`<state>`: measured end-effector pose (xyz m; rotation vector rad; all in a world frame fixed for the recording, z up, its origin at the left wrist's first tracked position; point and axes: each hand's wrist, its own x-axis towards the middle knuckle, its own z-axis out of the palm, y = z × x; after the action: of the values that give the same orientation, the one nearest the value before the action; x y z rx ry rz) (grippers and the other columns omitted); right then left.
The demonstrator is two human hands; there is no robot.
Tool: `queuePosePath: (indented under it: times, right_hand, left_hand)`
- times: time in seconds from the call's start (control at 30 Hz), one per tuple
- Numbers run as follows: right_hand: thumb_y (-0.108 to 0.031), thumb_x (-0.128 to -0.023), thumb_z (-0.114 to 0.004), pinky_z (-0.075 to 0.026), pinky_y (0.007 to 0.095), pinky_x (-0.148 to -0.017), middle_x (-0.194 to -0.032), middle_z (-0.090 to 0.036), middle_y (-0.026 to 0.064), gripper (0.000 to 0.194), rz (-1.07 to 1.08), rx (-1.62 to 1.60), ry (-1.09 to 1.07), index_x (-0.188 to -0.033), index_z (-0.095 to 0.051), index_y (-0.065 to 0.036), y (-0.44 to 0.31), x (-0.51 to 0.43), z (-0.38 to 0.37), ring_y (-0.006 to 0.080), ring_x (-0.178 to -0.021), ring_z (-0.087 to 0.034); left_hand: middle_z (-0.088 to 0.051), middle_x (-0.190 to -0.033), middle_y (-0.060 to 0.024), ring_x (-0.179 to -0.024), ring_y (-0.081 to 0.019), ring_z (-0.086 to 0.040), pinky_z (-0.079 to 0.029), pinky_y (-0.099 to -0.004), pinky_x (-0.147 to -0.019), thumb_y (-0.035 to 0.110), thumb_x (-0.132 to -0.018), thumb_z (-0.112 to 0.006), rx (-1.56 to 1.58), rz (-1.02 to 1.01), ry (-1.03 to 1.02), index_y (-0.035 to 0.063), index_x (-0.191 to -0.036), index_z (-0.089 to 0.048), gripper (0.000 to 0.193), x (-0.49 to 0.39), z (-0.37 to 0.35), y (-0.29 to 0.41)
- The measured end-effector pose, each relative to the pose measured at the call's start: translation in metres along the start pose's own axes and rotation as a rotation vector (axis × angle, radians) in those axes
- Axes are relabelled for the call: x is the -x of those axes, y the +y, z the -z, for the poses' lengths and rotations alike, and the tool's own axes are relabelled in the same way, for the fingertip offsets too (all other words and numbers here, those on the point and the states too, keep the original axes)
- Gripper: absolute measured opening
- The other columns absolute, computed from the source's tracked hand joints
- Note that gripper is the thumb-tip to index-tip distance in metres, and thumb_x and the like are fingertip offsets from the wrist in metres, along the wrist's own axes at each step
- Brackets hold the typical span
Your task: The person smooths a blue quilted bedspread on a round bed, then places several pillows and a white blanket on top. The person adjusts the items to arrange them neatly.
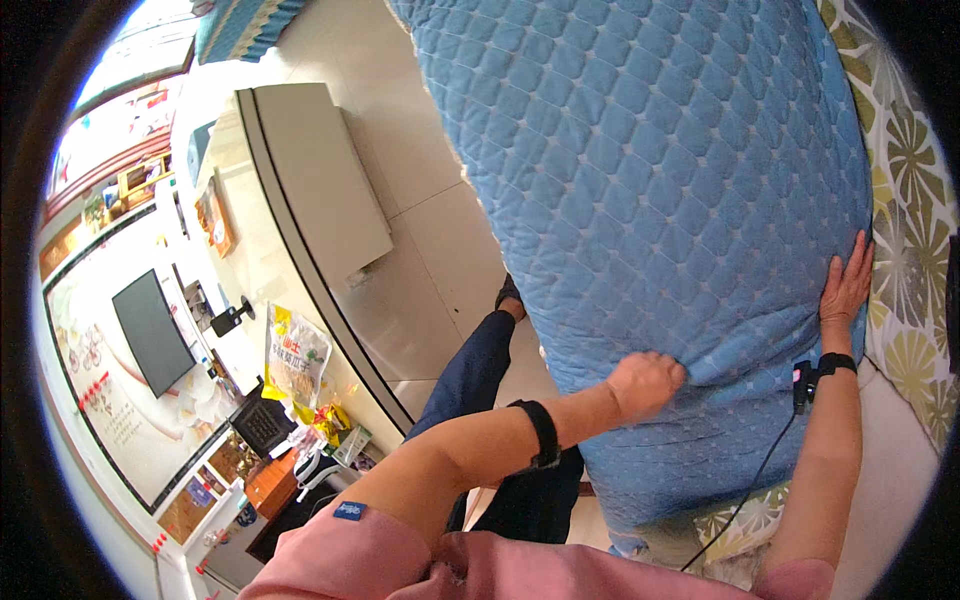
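Observation:
A blue quilted bed cover (645,172) with a diamond stitch pattern spreads before me. My left hand (646,381) is closed in a fist on it, and folds in the cloth run out from the knuckles. Its fingertips are hidden, but the fabric looks bunched in its grasp. At the cover's right edge my right hand (847,289) lies flat, fingers spread and pressing on the cloth. Beside that hand runs a white sheet with green flower shapes (907,217). A small black device (805,386) with a cable sits at my right wrist.
To the left stands a long low table (300,187) with a bag of snacks (296,360) and a small black camera on a stand (232,316) on top. Tiled floor (427,247) lies between table and bed. A television (154,332) hangs on the far wall.

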<state>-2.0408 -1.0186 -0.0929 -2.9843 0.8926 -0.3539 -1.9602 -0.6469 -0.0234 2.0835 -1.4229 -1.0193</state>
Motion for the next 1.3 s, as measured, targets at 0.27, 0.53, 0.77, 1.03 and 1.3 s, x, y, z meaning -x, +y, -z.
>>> queuePosePath:
  times: [0.27, 0.53, 0.77, 1.03, 1.3]
  right_hand:
    - [-0.037, -0.09, -0.051, -0.026, 0.0439, -0.11, -0.139, -0.04, 0.0218, 0.058, -0.014, -0.163, -0.141, -0.135, -0.042, -0.002, -0.004, 0.012, 0.041, 0.0371, -0.131, -0.035]
    - [-0.055, -0.073, -0.068, -0.027, 0.0484, -0.108, -0.146, -0.023, 0.0275, 0.098, -0.448, 0.087, -0.789, -0.144, -0.022, -0.005, -0.02, 0.259, 0.19, 0.0413, -0.135, -0.025]
    - [-0.045, -0.068, -0.076, -0.042, 0.0434, -0.092, -0.114, -0.053, 0.0249, 0.072, -0.782, 0.026, -0.733, -0.115, -0.05, 0.002, 0.012, 0.307, 0.2, 0.0385, -0.107, -0.051]
    - [-0.021, -0.086, -0.055, -0.047, 0.047, -0.07, -0.082, -0.062, 0.0203, 0.02, -0.588, -0.014, -0.628, -0.079, -0.057, -0.003, 0.033, 0.318, 0.191, 0.038, -0.081, -0.06]
    - [-0.033, -0.085, -0.059, -0.047, 0.0435, -0.072, -0.092, -0.063, 0.021, 0.034, -0.485, 0.277, -0.516, -0.099, -0.061, -0.002, 0.098, 0.347, 0.269, 0.0372, -0.082, -0.06]
  left_hand:
    - [-0.065, -0.095, -0.0128, -0.09, -0.029, -0.064, -0.054, -0.0407, -0.072, 0.016, -0.084, -0.05, -0.113, 0.248, -0.323, 0.0078, -0.092, -0.062, 0.017, -0.023, -0.02, 0.014]
    - [-0.059, -0.092, -0.016, -0.087, -0.0333, -0.059, -0.048, -0.043, -0.075, 0.028, -0.085, -0.054, -0.248, 0.094, 0.163, 0.0028, -0.098, -0.054, 0.028, 0.001, -0.034, 0.024]
    - [-0.053, -0.091, -0.0185, -0.084, -0.0355, -0.055, -0.045, -0.045, -0.074, 0.037, -0.079, -0.066, -0.488, -0.228, 0.342, -0.0029, -0.111, -0.05, 0.053, 0.034, -0.049, 0.067]
    - [-0.059, -0.074, -0.0188, -0.066, -0.0381, -0.06, -0.049, -0.0465, -0.061, 0.023, -0.088, -0.056, -0.263, 0.079, 0.064, 0.0045, -0.081, -0.047, 0.022, 0.003, -0.093, 0.095]
    - [-0.063, -0.091, -0.0167, -0.081, -0.0353, -0.064, -0.053, -0.0439, -0.07, 0.028, -0.09, -0.052, -0.325, 0.133, -0.119, 0.0024, -0.094, -0.051, 0.026, -0.025, -0.103, 0.088]
